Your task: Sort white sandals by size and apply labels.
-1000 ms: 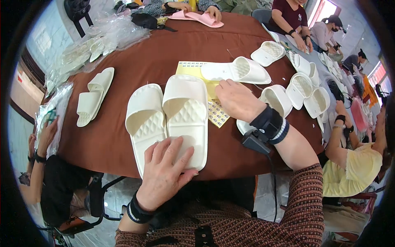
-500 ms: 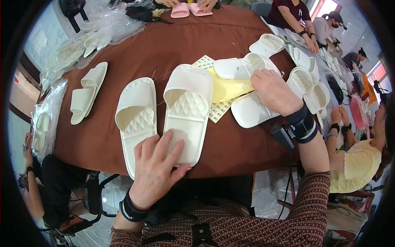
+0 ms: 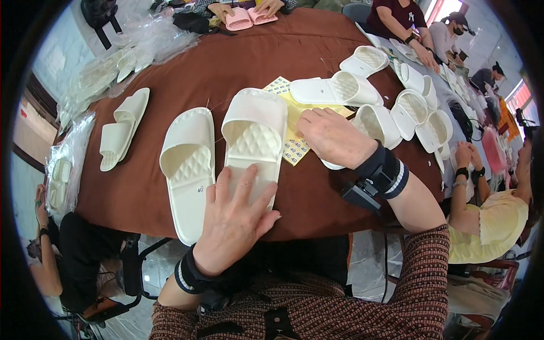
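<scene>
Two white slide slippers lie side by side in front of me, toes pointing away. On the left slipper (image 3: pixel 186 170) a small printed size sticker shows on the insole. My left hand (image 3: pixel 235 207) rests with fingers spread across the insole of the right slipper (image 3: pixel 255 116). My right hand (image 3: pixel 337 136) hovers over a sheet of size stickers (image 3: pixel 296 152) with a yellow backing, its fingers curled and pressed together. Whatever they may pinch is too hidden to name. Another white slipper (image 3: pixel 378 122) lies partly under that hand, and one more (image 3: pixel 309 90) sits behind it.
A single pair of slippers (image 3: pixel 124 127) stands at the left on the brown tablecloth (image 3: pixel 317 204). Several white slippers (image 3: pixel 411 110) crowd the right edge. Plastic-bagged slippers (image 3: pixel 119 59) line the far left. Across the table, a person's hands touch pink slippers (image 3: pixel 239 18).
My right hand has moved left from the slippers to the sticker sheet. My left hand has shifted slightly right, uncovering the sticker on the left slipper.
</scene>
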### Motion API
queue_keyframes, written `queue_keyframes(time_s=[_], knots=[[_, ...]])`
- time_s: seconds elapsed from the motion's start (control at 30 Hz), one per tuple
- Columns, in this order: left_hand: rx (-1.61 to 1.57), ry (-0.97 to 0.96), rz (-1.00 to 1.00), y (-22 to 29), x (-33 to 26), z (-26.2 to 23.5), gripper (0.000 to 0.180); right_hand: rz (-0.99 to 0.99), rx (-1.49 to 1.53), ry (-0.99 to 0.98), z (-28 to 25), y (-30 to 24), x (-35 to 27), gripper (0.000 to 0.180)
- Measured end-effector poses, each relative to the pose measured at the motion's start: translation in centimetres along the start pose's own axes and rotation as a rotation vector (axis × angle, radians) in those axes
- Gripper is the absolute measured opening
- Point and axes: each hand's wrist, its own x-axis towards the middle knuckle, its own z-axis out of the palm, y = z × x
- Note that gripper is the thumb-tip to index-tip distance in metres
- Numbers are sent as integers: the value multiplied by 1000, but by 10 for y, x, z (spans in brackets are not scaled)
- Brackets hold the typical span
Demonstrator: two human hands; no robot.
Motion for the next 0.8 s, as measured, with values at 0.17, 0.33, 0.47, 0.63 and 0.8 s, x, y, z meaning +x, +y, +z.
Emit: queue_keyframes(time_s=[0.17,0.33,0.47,0.63,0.8], knots=[[52,4,-50,1,-2,0,48,16,81,17,-2,-3,-5,10],[84,29,-64,-1,-5,0,47,50,162,-21,-9,-6,-13,15],[104,42,-99,0,-6,0,46,78,275,19,-13,-8,-13,25],[103,60,-129,-2,-3,1,46,56,228,49,-2,-18,6,33],[98,120,-119,-7,0,1,47,40,141,92,14,-20,21,27]])
